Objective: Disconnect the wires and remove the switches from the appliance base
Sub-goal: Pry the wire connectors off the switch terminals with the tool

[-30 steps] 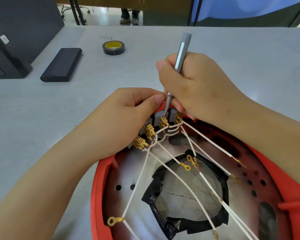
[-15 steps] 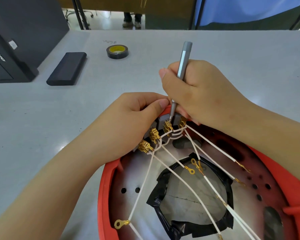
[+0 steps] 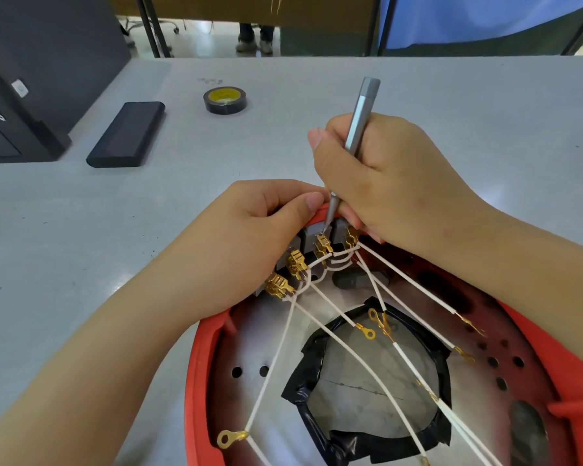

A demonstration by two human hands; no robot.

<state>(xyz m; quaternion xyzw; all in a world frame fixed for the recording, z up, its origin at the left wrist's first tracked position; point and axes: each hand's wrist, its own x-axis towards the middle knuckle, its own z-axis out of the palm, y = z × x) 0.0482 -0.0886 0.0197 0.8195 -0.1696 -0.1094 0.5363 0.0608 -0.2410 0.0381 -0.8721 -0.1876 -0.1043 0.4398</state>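
On the grey tabletop (image 3: 451, 105), at the near edge, lies the round red-rimmed appliance base (image 3: 201, 371), its metal floor up and a hole at the middle edged with black tape (image 3: 317, 361). At the far rim of the base sits a row of grey block switches (image 3: 308, 237), each carrying brass spade connectors (image 3: 323, 247) that join thin white wires (image 3: 347, 361). Wires fan toward the viewer across the floor; several end in loose brass ring terminals (image 3: 230, 438).

Left hand (image 3: 246, 243): fingers curled over the far rim beside the switches, thumb laid along the top, gripping the base. Heel of hand rests against the leftmost connectors.

Right hand (image 3: 384, 176): fist closed round a slim silver-grey metal screwdriver (image 3: 357, 119), held near upright, top end tilted slightly right. Its tip touches the top of one middle brass connector, between two switch blocks.

Farther back on the table, well apart from the base: a roll of black tape with a yellow core (image 3: 225, 100), a flat black rectangular case (image 3: 127, 138), and part of a large black box (image 3: 31, 75) at the left edge.
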